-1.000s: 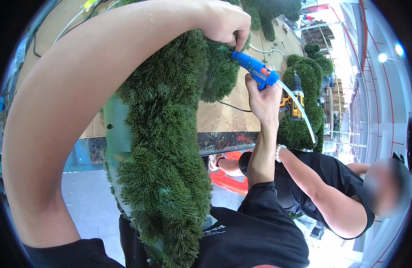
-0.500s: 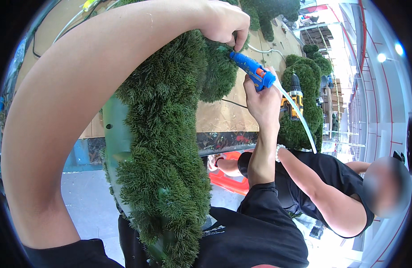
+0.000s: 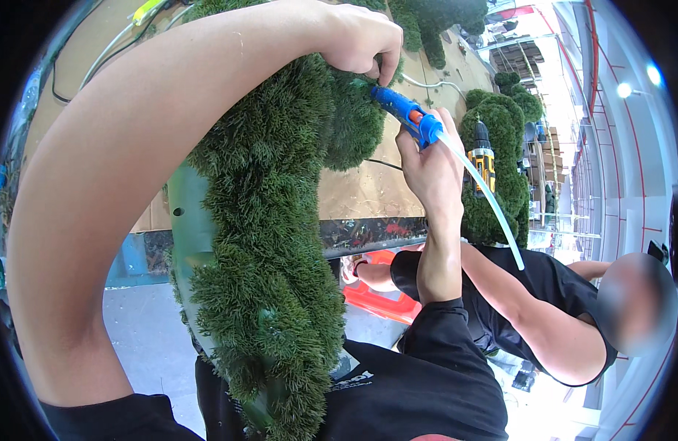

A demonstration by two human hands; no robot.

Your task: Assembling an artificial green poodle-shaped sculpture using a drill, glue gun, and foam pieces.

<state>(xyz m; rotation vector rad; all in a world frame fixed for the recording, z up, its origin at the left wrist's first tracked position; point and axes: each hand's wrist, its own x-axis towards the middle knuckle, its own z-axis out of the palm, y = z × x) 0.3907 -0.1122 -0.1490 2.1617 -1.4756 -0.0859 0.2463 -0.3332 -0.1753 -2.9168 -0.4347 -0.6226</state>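
Observation:
A long piece of artificial greenery point(image 3: 269, 213) stands upright in front of me, its dense dark-green needles fixed along a pale green plastic form point(image 3: 190, 213). My left arm arches over its top. My left hand point(image 3: 365, 42) is closed at a smaller leafy part point(image 3: 354, 128), its fingertips pressed together; what they pinch is hidden. In my right hand point(image 3: 433, 165) is a blue glue gun point(image 3: 405, 109), with a long translucent glue stick point(image 3: 490, 198) trailing from its rear. The nozzle points at the greenery, just below my left fingertips.
A workbench point(image 3: 368, 195) covered in brown board carries more green foliage pieces point(image 3: 497, 140), cables and a yellow-black cordless drill point(image 3: 482, 158). Close on my right sits another person point(image 3: 530, 294) in black. A red-orange plastic stool point(image 3: 383, 294) stands below the bench edge.
Both hands and the glue gun have shifted slightly left together. The gun is turned a little, and its glue stick now hangs lower.

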